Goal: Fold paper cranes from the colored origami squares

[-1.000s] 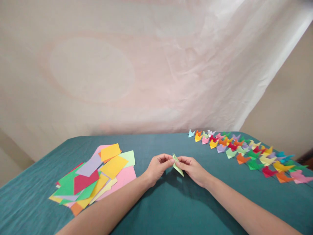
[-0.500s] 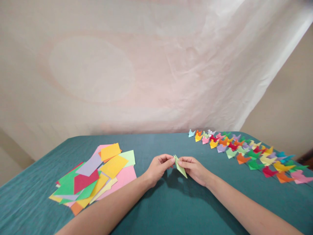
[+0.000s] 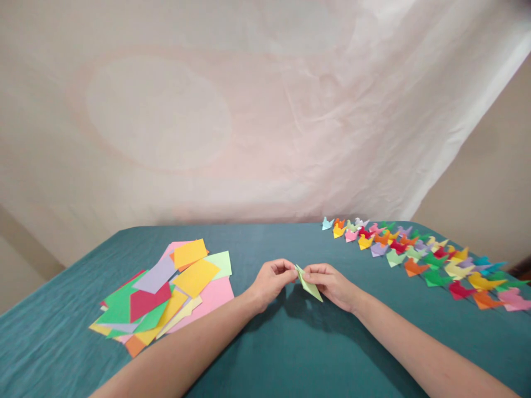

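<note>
In the head view, both bare hands are working over the middle of a desk covered in dark teal cloth point(image 3: 265, 359). The left hand point(image 3: 271, 284) is pinching the upper tip of a small, folded, pale green piece of paper point(image 3: 310, 288) between thumb and fingers. The right hand point(image 3: 332, 285) is pinching the same piece a bit lower on its right side, thumb on the near face. So the green piece is sitting right between the two hands, slanting down to the right, with its pointed end sticking out below. It's probably being held just above the cloth, since there's shadow falling under it, but it's too small to sort out the folds, tbh.

Off to the left, a messy pile of flat coloured paper sheets point(image 3: 194, 278) is lying near the left forearm point(image 3: 186, 345). Yellow ones are showing on top, plus a lilac sheet point(image 3: 155, 275), a dark red one point(image 3: 149, 302) and a pink one point(image 3: 215, 297).

Over on the right, small folded paper birds point(image 3: 395, 257) in loads of colours are standing in slanted rows, with a light blue bird point(image 3: 327, 223) at the far left end. Behind the desk, a pale pinkish wrinkled sheet point(image 3: 269, 127) is hanging.
</note>
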`<state>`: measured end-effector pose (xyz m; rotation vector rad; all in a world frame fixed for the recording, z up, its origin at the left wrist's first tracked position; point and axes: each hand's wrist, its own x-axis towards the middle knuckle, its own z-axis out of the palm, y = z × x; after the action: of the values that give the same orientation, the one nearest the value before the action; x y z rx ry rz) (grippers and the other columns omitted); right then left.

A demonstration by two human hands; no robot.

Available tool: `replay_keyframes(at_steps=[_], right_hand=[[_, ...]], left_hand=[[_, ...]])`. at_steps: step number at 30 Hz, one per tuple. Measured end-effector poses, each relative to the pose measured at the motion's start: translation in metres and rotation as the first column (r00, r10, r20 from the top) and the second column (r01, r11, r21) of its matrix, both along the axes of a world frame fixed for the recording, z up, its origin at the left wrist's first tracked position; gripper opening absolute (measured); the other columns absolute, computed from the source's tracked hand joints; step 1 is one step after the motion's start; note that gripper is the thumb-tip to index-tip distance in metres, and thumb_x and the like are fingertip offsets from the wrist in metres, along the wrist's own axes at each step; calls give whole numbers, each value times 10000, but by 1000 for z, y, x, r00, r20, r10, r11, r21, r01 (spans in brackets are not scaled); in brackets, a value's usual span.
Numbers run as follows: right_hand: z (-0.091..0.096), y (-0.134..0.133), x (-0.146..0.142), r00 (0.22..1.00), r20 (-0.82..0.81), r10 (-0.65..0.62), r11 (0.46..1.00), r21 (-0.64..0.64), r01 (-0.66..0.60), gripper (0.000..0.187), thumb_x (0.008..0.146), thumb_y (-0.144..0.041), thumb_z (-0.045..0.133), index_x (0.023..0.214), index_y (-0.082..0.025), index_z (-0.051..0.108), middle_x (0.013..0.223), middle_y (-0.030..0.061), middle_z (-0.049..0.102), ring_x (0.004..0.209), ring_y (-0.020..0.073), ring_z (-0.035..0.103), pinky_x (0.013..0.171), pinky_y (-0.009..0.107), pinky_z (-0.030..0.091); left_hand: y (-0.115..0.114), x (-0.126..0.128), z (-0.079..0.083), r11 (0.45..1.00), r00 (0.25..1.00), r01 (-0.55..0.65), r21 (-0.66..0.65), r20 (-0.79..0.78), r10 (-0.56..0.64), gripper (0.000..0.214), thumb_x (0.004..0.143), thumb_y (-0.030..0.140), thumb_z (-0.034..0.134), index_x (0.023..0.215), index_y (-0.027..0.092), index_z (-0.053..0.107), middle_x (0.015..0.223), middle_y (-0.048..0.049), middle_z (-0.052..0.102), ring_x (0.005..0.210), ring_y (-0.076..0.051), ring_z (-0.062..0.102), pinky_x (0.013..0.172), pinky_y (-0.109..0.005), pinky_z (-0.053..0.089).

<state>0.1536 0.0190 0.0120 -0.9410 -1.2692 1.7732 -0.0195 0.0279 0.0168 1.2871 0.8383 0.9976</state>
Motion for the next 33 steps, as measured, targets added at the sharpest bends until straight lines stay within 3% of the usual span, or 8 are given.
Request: replay_keyframes(at_steps=[15,33], right_hand=[[-1,1,1,999,18,30,999,33,-31,311,642,-425,726,649,-147,587,545,-43,490,491,76,374,502,219,251],[-9,4,3,999,40,12,997,80,-15,293,709,-390,687,651,-142,543,559,-45,465,498,67,359,487,206,255]], left_hand=[[1,-1,2,999,998,-35,-10,-49,34,167,650,303,655,651,139,623,615,-2,584,586,-114,488,590,-232,359],[1,-2,-1,999,997,-21,40,-71,24,263,719,381,632,718,119,646,646,-16,595,622,-121,506,616,-228,380]])
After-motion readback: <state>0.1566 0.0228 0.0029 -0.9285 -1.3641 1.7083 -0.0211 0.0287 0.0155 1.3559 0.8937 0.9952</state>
